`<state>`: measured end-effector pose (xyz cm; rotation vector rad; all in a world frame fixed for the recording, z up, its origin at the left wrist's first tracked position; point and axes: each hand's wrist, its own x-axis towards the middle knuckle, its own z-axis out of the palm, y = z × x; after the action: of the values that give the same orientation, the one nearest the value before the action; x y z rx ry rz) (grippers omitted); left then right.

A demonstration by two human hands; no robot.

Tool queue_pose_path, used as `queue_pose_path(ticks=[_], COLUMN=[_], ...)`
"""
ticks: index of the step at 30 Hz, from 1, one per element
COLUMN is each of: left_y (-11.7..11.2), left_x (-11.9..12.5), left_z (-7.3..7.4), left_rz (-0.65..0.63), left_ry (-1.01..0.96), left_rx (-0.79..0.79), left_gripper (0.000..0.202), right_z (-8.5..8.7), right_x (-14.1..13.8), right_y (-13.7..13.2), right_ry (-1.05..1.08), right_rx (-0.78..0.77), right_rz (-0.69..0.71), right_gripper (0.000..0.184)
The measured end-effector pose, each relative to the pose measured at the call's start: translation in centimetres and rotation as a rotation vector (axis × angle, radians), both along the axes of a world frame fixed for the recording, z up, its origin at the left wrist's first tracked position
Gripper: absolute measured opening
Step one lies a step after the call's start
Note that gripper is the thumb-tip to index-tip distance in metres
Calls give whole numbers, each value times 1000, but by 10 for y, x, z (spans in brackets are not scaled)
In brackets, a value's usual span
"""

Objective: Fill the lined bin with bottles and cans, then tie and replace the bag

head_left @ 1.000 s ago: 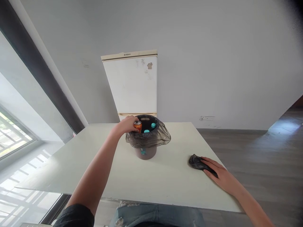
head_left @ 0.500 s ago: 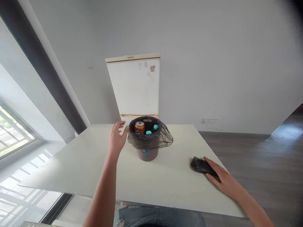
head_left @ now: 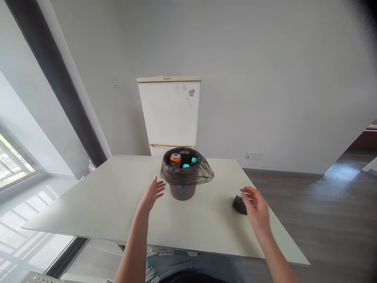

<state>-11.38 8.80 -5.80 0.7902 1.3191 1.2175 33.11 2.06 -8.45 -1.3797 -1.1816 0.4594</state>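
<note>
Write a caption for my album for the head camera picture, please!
Open left hand beside a bagged bin with a can inside; right hand near a black bundle.

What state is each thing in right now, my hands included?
Bin: upright on the table.
Bin liner: fitted, its edge hanging loosely outside.
Orange can: top up, inside the bin; opened or sealed, can't tell.
Teal caps: two, inside the bin.
Black bundle: crumpled, partly hidden.
Left hand: open, empty.
Right hand: loosely open.
Fridge: upper door shut.
</note>
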Motion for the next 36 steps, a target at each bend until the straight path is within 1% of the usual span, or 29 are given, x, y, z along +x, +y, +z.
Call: queue_pose_path(ticks=[3, 5, 7, 9, 10, 13, 15, 17, 20, 23, 25, 28, 30, 33, 36], left_y=[16, 24, 30, 32, 33, 36, 40, 44, 48, 48, 45, 36, 29, 23, 21], left_x=[9, 17, 23, 26, 26, 16, 9, 4, 8, 15, 17, 14, 11, 12, 19], left_z=[5, 7, 9, 12, 15, 30, 45, 61, 83, 99, 103, 100, 94, 90, 94], left_rz=[-5, 29, 87, 157, 195, 307, 340, 328, 283, 261, 266, 268, 290, 365, 417], left_ry=[-66, -104, -150, -207, -238, -335, -403, -464, -525, -548, -553, -553, -519, -426, -338], left_rx=[39, 93, 173, 267, 316, 460, 545, 617, 698, 759, 776, 771, 778, 807, 823], left_gripper=[64, 60, 55, 48, 45, 40, 39, 38, 34, 28, 22, 15, 21, 34, 30], right_z=[25, 41, 56, 67, 71, 83, 93, 106, 126, 139, 142, 139, 136, 135, 138], right_x=[-55, -83, -104, -116, -120, -124, -124, -124, -130, -137, -138, -132, -127, -122, -122], right_y=[28, 49, 66, 79, 84, 96, 105, 115, 130, 138, 137, 129, 122, 116, 115], right_ry=[388, 588, 677, 779, 817, 918, 993, 1063, 1147, 1212, 1241, 1271, 1285, 1289, 1282], right_rx=[-266, -398, -403, -291, -227, -37, 72, 146, 211, 232, 220, 200, 192, 163, 151], right_rz=[262, 379, 464, 540, 549, 505, 476, 478, 501, 520, 531, 529, 517, 504, 522], right_gripper=[49, 53, 50, 38, 34, 28, 24, 19, 12, 7, 6, 9, 9, 9, 8])
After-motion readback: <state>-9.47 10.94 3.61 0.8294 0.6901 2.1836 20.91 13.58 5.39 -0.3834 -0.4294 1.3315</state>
